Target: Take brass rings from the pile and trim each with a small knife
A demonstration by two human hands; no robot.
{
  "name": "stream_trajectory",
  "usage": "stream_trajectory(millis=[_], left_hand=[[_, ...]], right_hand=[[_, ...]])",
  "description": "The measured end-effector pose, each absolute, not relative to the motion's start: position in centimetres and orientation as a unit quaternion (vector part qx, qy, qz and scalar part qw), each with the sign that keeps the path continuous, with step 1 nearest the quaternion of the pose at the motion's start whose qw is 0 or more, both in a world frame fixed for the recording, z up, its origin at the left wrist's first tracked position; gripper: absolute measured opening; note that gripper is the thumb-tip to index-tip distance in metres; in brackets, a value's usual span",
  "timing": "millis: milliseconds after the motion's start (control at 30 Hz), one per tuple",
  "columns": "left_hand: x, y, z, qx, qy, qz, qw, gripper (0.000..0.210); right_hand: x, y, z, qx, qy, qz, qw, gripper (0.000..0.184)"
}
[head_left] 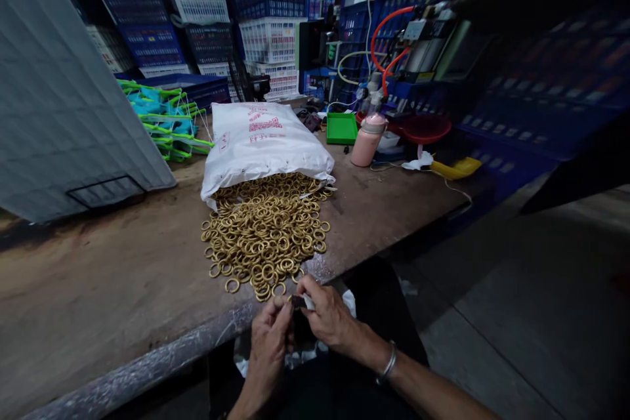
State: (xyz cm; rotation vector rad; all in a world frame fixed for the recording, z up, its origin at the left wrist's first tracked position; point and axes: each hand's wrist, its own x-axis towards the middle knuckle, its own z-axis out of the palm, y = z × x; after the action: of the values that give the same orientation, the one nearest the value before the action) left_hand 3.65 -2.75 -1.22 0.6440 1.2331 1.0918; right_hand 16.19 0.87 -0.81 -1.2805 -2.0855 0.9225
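Observation:
At the table's front edge my left hand point(270, 331) pinches what looks like a brass ring point(289, 300), mostly hidden by the fingertips. My right hand point(329, 315), with a metal bangle at the wrist, is closed on a small dark tool with a pale part point(298, 301); its exact kind does not show. The tool's dark end meets the left fingertips. Just beyond both hands spreads a heap of brass rings point(268, 236), spilling from the open mouth of a white woven sack point(266, 138) that lies on its side.
The brown table point(123, 282) has a plastic-wrapped front edge. A pink bottle point(367, 141), a green tray point(341, 128) and a red dish point(426, 128) stand behind, near a machine with orange hoses point(418, 39). A grey panel point(73, 92) rises at left. Stacked crates point(268, 39) fill the back.

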Motion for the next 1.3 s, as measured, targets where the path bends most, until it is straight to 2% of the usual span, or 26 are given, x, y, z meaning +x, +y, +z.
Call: stream_trajectory(millis=[33, 133, 233, 467, 800, 900, 1033, 1300], left_hand=[[3.5, -2.8, -1.2, 0.289, 0.552, 0.477, 0.619, 0.029], [3.1, -2.9, -0.9, 0.344, 0.574, 0.498, 0.551, 0.027], [2.9, -3.1, -0.8, 0.397, 0.567, 0.509, 0.512, 0.024], [2.7, -3.4, -2.3, 0.294, 0.539, 0.421, 0.668, 0.034], [3.0, -3.7, -2.3, 0.243, 0.484, 0.453, 0.708, 0.031], [3.1, -3.7, -2.1, 0.228, 0.495, 0.455, 0.704, 0.034], [3.1, -3.5, -2.2, 0.239, 0.515, 0.459, 0.683, 0.035], [2.9, -3.7, -2.3, 0.289, 0.525, 0.456, 0.657, 0.036]], right_hand=[[16.0, 0.8, -0.6, -0.477, -0.754, 0.364, 0.268, 0.003], [15.6, 1.0, -0.1, -0.488, -0.708, 0.432, 0.272, 0.019], [15.4, 1.0, -0.1, -0.489, -0.687, 0.472, 0.258, 0.024], [15.2, 0.7, -0.7, -0.513, -0.681, 0.456, 0.255, 0.021], [15.6, 0.8, -0.5, -0.495, -0.654, 0.508, 0.262, 0.023], [15.7, 0.6, -0.7, -0.517, -0.672, 0.468, 0.249, 0.023], [16.1, 0.0, -1.3, -0.513, -0.750, 0.373, 0.189, 0.012], [16.5, -0.5, -1.3, -0.491, -0.816, 0.286, 0.104, 0.020]])
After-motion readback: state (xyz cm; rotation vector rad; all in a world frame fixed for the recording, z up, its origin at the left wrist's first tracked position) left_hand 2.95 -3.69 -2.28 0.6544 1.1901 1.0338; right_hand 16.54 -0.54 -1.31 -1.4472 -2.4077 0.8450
